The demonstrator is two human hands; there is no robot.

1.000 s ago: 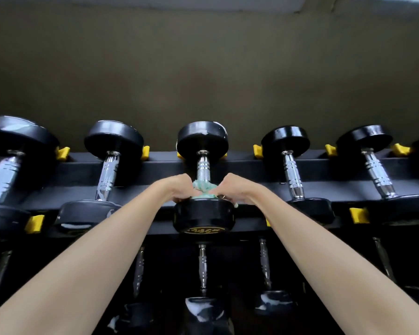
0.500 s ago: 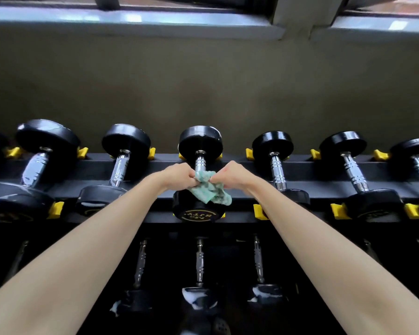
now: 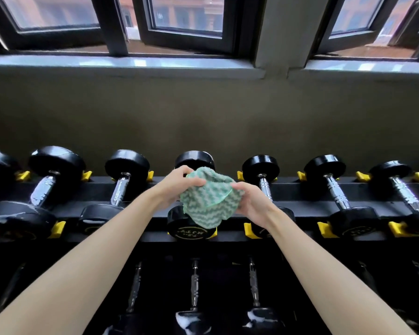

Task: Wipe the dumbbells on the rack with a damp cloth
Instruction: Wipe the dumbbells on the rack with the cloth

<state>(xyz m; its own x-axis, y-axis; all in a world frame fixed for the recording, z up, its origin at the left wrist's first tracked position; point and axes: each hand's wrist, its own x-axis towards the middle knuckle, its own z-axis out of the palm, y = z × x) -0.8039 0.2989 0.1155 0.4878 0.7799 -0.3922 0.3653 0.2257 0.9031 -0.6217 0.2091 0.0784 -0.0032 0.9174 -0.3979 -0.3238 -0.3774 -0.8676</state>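
Black metal rack (image 3: 298,192) with yellow cradles (image 3: 250,232), sloping its dumbbells (image 3: 338,193) forward for easy reach.
Holds the fluffy green-and-white zigzag cloth (image 3: 208,201) over the middle black rubber-headed, chrome-handled dumbbell (image 3: 191,232), likely spreading it to find a fresh damp face; fingers (image 3: 191,182) of left hand (image 3: 177,188) and right hand (image 3: 252,201) each pinching an edge.

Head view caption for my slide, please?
Left hand and right hand hold cloth in front of middle dumbbell on rack.
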